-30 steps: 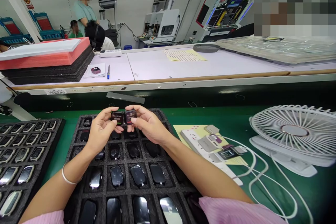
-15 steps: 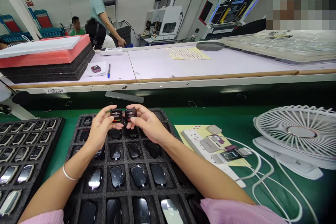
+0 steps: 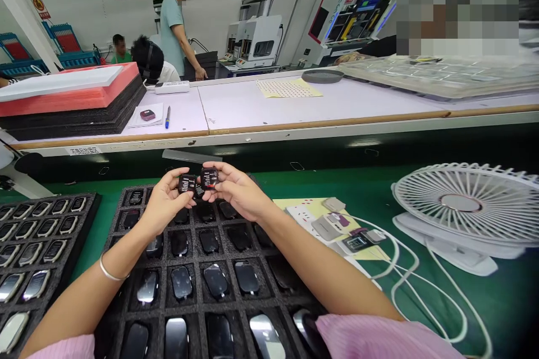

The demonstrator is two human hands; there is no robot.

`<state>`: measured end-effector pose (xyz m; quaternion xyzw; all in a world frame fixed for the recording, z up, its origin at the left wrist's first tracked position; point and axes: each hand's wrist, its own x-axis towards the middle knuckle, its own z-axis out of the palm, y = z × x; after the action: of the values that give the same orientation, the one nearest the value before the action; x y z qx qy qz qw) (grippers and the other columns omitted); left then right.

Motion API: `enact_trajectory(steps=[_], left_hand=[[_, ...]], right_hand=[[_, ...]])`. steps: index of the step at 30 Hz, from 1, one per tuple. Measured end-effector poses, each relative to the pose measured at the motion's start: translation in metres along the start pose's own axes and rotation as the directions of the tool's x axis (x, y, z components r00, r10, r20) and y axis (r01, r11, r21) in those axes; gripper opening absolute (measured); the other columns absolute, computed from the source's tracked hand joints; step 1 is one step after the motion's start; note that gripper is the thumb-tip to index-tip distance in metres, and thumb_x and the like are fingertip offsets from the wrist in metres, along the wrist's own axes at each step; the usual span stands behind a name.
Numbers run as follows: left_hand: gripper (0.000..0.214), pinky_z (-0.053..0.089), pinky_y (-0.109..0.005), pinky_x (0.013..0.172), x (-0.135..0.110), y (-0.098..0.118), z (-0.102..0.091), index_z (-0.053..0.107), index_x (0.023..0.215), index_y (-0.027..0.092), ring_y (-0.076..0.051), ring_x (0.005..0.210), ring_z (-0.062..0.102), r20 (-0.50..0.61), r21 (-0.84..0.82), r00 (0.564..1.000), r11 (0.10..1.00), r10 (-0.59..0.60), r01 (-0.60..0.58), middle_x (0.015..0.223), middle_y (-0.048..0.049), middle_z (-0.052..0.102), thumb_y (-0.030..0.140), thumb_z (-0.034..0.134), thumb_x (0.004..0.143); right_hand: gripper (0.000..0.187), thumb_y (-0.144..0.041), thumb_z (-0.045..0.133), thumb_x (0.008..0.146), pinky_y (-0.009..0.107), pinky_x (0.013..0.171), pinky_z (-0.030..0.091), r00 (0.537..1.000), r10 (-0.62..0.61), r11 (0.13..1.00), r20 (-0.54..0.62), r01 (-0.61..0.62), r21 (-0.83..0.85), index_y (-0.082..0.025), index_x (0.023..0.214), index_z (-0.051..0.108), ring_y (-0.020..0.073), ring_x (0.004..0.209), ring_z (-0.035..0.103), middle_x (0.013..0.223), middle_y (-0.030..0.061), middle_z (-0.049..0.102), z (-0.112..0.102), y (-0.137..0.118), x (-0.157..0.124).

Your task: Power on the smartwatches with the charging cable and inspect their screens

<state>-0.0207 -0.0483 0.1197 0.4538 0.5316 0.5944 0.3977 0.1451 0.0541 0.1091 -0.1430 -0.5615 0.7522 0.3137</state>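
Note:
Between the fingers of my left hand (image 3: 170,199) is a smartwatch body (image 3: 187,184), its dark screen lit with lines of small text. My right hand (image 3: 238,189) pinches a second smartwatch body (image 3: 209,178), also lit with text and a bit of red near its lower edge. The two watches are side by side, the right one slightly higher. Below both hands lies a black foam tray (image 3: 164,311) whose compartments hold several dark-screened watch bodies (image 3: 216,280). My forearms cover parts of this tray.
Left, another foam tray (image 3: 56,277) holds several pale-rimmed watches. A power strip (image 3: 301,214) with chargers and white cables lies right, beside a white fan (image 3: 461,202). Ahead, a raised shelf (image 3: 236,115) bears stacked foam (image 3: 84,101), a pen and a dot sheet. Other people are beyond.
Both watch screens now show longer lists of text. The right watch has risen slightly relative to the left. The view has shifted a little, and a person behind has turned and moved right.

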Motion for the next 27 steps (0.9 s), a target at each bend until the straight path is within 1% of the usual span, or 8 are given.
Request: enact_trajectory(steps=[4,8,10,12,14,18,22,27], left_hand=[[0.060,0.060,-0.031,0.067,0.022,-0.002,0.011,0.046,0.127,0.018,-0.013,0.068,0.071,0.147,0.077,0.989,0.997,-0.024,0.013,0.108,-0.0077,0.066,0.023,0.073,0.073],[0.047,0.058,-0.037,0.073,0.057,-0.021,0.029,0.048,0.120,0.016,-0.017,0.076,0.069,0.268,0.436,0.963,0.893,-0.011,-0.111,0.107,-0.0095,0.064,0.023,0.067,0.077],[0.044,0.055,-0.041,0.082,0.072,-0.034,0.040,0.055,0.112,0.015,-0.022,0.086,0.066,0.271,0.555,0.962,0.817,0.003,-0.159,0.103,-0.0087,0.063,0.021,0.072,0.072],[0.042,0.047,-0.047,0.095,0.083,-0.046,0.051,0.061,0.106,0.016,-0.029,0.104,0.059,0.257,0.646,0.966,0.739,0.026,-0.192,0.106,-0.0099,0.060,0.021,0.077,0.068],[0.040,0.040,-0.051,0.101,0.088,-0.057,0.059,0.065,0.103,0.017,-0.034,0.115,0.050,0.246,0.733,0.969,0.646,0.039,-0.212,0.112,-0.0116,0.056,0.025,0.080,0.067],[0.045,0.039,-0.053,0.096,0.089,-0.063,0.063,0.070,0.107,0.019,-0.038,0.114,0.046,0.251,0.844,0.968,0.484,0.028,-0.233,0.115,-0.0138,0.053,0.038,0.081,0.068],[0.070,0.035,-0.051,0.100,0.081,-0.039,0.043,0.059,0.133,0.021,-0.038,0.119,0.042,0.264,0.890,0.961,0.362,0.088,-0.277,0.129,-0.0160,0.049,0.043,0.080,0.070],[0.047,0.036,-0.045,0.101,0.057,0.006,-0.036,0.064,0.127,0.022,-0.034,0.118,0.046,0.193,0.952,0.976,0.221,0.099,-0.210,0.125,-0.0133,0.056,0.045,0.061,0.086]], right_hand=[[0.062,-0.007,0.065,0.072,0.028,0.068,0.056,1.000,0.022,1.000,0.001,-0.022,-0.013,-0.026,0.129,0.049,0.0125,0.074,0.070,0.098,-0.0005,0.066,-0.027,-0.012,-0.009],[0.066,-0.014,0.069,0.074,0.031,0.070,0.056,0.999,0.017,0.976,-0.030,-0.023,-0.218,-0.025,0.134,0.044,0.0141,0.077,0.069,0.105,0.0033,0.064,-0.072,-0.009,-0.012],[0.058,-0.019,0.064,0.079,0.034,0.071,0.056,0.997,-0.012,0.870,-0.073,-0.026,-0.493,-0.021,0.135,0.044,0.0154,0.077,0.068,0.101,0.0044,0.062,-0.095,-0.003,-0.009],[0.054,-0.020,0.062,0.080,0.036,0.074,0.055,0.993,-0.045,0.695,-0.110,-0.048,-0.717,-0.017,0.132,0.048,0.0166,0.078,0.065,0.094,0.0033,0.060,-0.114,0.002,-0.004],[0.052,-0.018,0.067,0.074,0.038,0.082,0.053,0.990,-0.067,0.570,-0.122,-0.062,-0.819,-0.016,0.125,0.057,0.0184,0.083,0.062,0.095,0.0039,0.058,-0.126,0.007,0.000],[0.048,-0.019,0.073,0.070,0.042,0.099,0.046,0.996,-0.039,0.427,-0.079,-0.054,-0.902,-0.018,0.118,0.067,0.0246,0.106,0.057,0.105,0.0074,0.053,-0.133,0.010,0.003],[0.058,-0.025,0.074,0.073,0.046,0.108,0.039,0.998,0.017,0.310,-0.063,-0.065,-0.948,-0.019,0.130,0.063,0.0302,0.121,0.050,0.117,0.0116,0.053,-0.132,0.006,0.000],[0.049,-0.030,0.062,0.086,0.051,0.108,0.036,1.000,0.012,0.198,-0.019,-0.021,-0.980,-0.018,0.133,0.060,0.0341,0.122,0.048,0.125,0.0167,0.054,-0.114,-0.003,0.000]])
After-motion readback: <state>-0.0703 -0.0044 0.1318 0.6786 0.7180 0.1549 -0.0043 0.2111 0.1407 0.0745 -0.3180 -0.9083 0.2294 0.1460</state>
